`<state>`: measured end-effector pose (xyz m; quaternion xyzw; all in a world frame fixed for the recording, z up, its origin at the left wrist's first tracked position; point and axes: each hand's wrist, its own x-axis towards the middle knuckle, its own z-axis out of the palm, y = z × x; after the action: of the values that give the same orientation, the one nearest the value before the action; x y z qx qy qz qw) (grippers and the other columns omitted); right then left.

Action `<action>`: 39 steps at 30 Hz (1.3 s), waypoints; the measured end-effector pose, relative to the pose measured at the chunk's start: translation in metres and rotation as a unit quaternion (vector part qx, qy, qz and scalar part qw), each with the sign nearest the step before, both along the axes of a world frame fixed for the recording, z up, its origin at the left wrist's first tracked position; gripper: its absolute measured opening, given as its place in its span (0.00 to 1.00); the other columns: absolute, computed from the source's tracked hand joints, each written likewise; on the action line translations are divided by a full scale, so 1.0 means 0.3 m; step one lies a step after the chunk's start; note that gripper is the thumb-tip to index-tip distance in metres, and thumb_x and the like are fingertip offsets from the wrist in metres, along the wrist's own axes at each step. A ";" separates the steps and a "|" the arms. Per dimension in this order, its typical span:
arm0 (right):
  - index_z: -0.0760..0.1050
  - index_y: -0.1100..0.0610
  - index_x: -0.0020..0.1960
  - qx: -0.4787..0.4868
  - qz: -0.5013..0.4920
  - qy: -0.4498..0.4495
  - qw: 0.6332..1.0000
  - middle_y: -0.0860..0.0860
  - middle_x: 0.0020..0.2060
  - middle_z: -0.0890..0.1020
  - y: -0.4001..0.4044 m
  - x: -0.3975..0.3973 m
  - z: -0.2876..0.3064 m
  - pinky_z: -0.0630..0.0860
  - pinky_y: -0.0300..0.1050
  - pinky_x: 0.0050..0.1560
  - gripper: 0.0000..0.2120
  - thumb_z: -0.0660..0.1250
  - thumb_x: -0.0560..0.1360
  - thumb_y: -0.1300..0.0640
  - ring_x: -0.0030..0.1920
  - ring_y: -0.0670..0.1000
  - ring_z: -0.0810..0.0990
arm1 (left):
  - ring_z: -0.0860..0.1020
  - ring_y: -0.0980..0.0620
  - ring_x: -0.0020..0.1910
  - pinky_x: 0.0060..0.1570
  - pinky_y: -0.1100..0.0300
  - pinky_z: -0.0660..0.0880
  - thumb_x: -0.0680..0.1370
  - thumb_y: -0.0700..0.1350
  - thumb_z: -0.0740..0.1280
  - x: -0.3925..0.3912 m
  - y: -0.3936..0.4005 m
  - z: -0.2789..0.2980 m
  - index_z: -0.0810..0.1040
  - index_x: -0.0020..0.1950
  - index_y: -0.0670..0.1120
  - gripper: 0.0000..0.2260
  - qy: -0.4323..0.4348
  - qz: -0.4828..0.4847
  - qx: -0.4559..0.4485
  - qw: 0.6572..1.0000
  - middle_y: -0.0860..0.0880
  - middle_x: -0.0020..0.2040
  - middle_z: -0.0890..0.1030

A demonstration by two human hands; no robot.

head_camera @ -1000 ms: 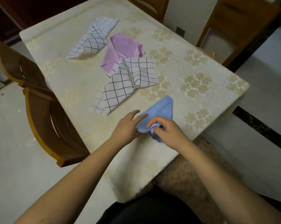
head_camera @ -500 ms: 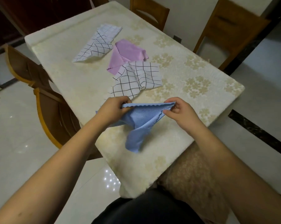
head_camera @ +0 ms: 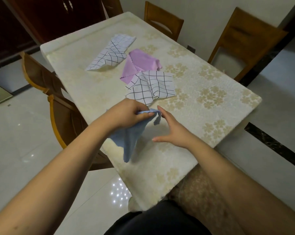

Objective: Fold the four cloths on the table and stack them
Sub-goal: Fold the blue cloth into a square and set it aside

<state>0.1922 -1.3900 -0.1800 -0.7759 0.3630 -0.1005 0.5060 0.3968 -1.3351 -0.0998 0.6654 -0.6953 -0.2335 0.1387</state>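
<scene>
Right, left hand (head_camera: 126,114) pinches the top edge of the blue cloth (head_camera: 129,141), corners gathered together under the thumb. The cloth hangs off that pinch, clear of the table (head_camera: 211,92) for most of its length; whether the low tip touches I can't tell. It sits at about 6 o'clock from the other cloths, near the table's close edge. Right hand (head_camera: 173,129) is released: fingers straight and spread, holding nothing, just beside the cloth at its 3 o'clock.

Step in hand, my read: first fold of the blue cloth, halved in the air, not yet laid down.

How to do it well:
- Check that the two pinched corners really line up before lowering.
- Use the free right hand to catch the hanging end and pull it taut, so the halves match.
- Lay it flat on bare table at 6 o'clock, clear of the checked cloth.
- Smooth from the fold outward with a flat palm, then fold once more.
- It looks thin and limp; it'll probably skew if dropped from height.

Count:
- Cloths: 4 total. 1 blue, in hand. 1 purple (head_camera: 140,65), crumpled. 2 checked: one (head_camera: 153,85) at centre, overlapping the purple's near edge; one (head_camera: 111,54) at 11 o'clock, apart.
- Folded and stacked: 0, by the look.
- Chairs: 4 visible, two at 9 o'clock, two at 1 o'clock.
</scene>
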 end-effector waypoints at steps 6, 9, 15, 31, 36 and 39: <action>0.73 0.49 0.62 -0.008 -0.124 -0.092 0.988 0.47 0.54 0.78 -0.011 0.078 0.006 0.77 0.38 0.45 0.16 0.67 0.76 0.59 0.51 0.43 0.78 | 0.74 0.52 0.37 0.40 0.55 0.72 0.77 0.61 0.61 0.012 -0.005 -0.015 0.82 0.45 0.49 0.18 -0.013 -0.008 0.017 1.000 0.50 0.36 0.80; 0.79 0.53 0.53 -0.060 -0.152 -0.059 0.985 0.49 0.46 0.82 -0.062 0.052 0.015 0.72 0.35 0.43 0.11 0.62 0.75 0.64 0.47 0.47 0.78 | 0.74 0.49 0.39 0.40 0.55 0.70 0.75 0.58 0.68 0.054 -0.008 -0.022 0.81 0.49 0.47 0.15 -0.054 -0.004 0.022 0.998 0.48 0.38 0.80; 0.78 0.51 0.48 -0.104 -0.201 -0.055 0.973 0.43 0.39 0.81 -0.170 -0.025 0.085 0.70 0.28 0.40 0.11 0.63 0.74 0.66 0.39 0.35 0.78 | 0.73 0.46 0.40 0.42 0.52 0.74 0.74 0.51 0.71 0.188 -0.020 -0.032 0.79 0.48 0.45 0.10 -0.147 0.039 0.024 0.988 0.49 0.37 0.77; 0.77 0.49 0.51 -0.136 -0.211 -0.090 0.964 0.39 0.44 0.80 -0.146 -0.170 0.140 0.71 0.26 0.41 0.06 0.65 0.78 0.58 0.44 0.34 0.77 | 0.80 0.49 0.40 0.40 0.51 0.77 0.76 0.50 0.69 0.237 0.079 0.000 0.81 0.50 0.49 0.07 -0.076 0.038 -0.076 0.993 0.50 0.40 0.83; 0.79 0.50 0.44 -0.080 -0.197 -0.106 0.971 0.38 0.39 0.81 -0.100 -0.225 0.105 0.71 0.27 0.42 0.03 0.68 0.76 0.57 0.41 0.36 0.77 | 0.78 0.59 0.45 0.41 0.69 0.73 0.70 0.73 0.56 0.237 0.136 0.025 0.80 0.46 0.58 0.23 0.030 0.000 0.010 0.999 0.60 0.42 0.81; 0.79 0.49 0.44 -0.060 -0.198 -0.119 0.971 0.38 0.39 0.81 -0.106 -0.229 0.088 0.72 0.29 0.44 0.03 0.68 0.76 0.56 0.42 0.37 0.77 | 0.77 0.55 0.44 0.45 0.60 0.74 0.77 0.63 0.60 0.231 0.116 0.017 0.81 0.48 0.52 0.18 0.052 0.050 -0.001 0.997 0.53 0.42 0.82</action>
<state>0.1235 -1.4217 -0.1536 -0.7001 0.4396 -0.3117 0.4684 0.4660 -1.3003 -0.0947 0.6860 -0.6536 -0.2598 0.1866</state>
